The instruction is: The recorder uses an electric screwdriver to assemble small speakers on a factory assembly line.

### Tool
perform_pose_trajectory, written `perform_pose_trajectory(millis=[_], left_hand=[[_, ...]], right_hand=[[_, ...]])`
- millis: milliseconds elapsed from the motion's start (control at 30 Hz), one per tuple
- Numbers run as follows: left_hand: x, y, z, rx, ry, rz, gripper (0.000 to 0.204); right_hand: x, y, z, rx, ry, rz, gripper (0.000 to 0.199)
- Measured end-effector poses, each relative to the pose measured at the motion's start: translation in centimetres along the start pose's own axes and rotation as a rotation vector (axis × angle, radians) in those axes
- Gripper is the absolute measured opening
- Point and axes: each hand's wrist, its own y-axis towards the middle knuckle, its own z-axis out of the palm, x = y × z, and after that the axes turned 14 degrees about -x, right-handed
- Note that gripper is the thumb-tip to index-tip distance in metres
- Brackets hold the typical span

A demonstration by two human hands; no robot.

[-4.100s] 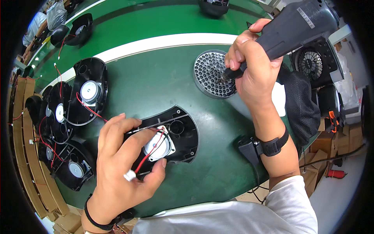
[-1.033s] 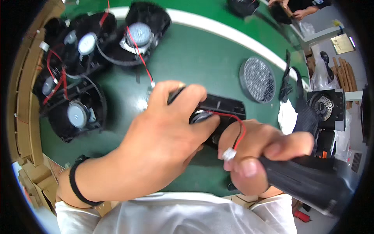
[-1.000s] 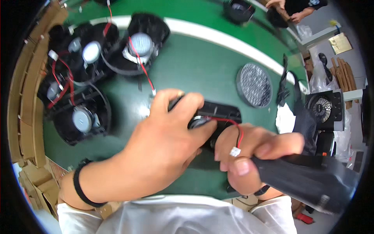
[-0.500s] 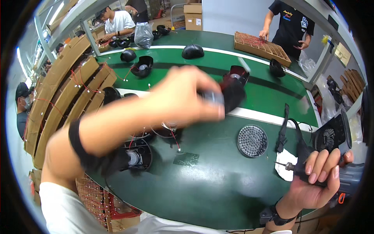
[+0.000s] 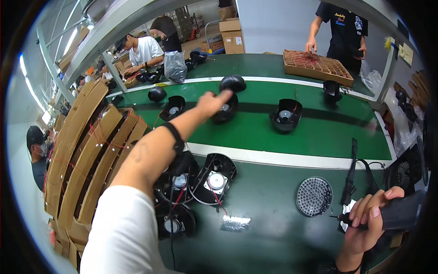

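Observation:
My left hand [image 5: 212, 104] reaches out over the green belt, its fingers at the upper rim of a black speaker housing [image 5: 226, 112] with a round silver-grey speaker inside. Part of that housing is hidden behind the hand. At the right, my right hand [image 5: 365, 223] is wrapped round a dark electric screwdriver [image 5: 398, 213], its bit pointing left. Near my left forearm, black housings with speakers and red wires lie on the table, one of them an open shell [image 5: 216, 181]. Between them and the screwdriver sits a round grey tray of small screws [image 5: 314, 196].
More black housings [image 5: 286, 116] stand on the green belt [image 5: 255, 137]. Cardboard trays [image 5: 86, 160] with red wires are stacked at the left. A divided cardboard box [image 5: 318, 67] is across the belt, beside a person in black. Other people work at the far left.
My left hand has carried the housing away from me and to the left, onto the belt. My right hand still holds the screwdriver. The whole view has shifted.

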Motion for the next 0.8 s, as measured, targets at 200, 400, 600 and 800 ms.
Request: perform_pose_trajectory(millis=[200,400,600,800], left_hand=[[7.3,6.3,-7.0,0.127,0.834,0.054,0.099],[17.8,10.6,-12.6,-0.006,0.757,0.136,0.084],[6.2,5.7,-16.6,-0.041,0.574,0.501,0.079],[-8.0,-17.8,-18.6,0.096,0.28,0.815,0.089]], right_hand=[[0.1,0.5,-0.5,-0.133,-0.074,0.031,0.039],[-1.2,1.2,0.3,-0.033,-0.016,0.037,0.047],[-2.8,1.3,0.8,0.008,-0.194,0.105,0.046],[-6.2,2.3,0.8,0.012,0.04,0.202,0.04]])
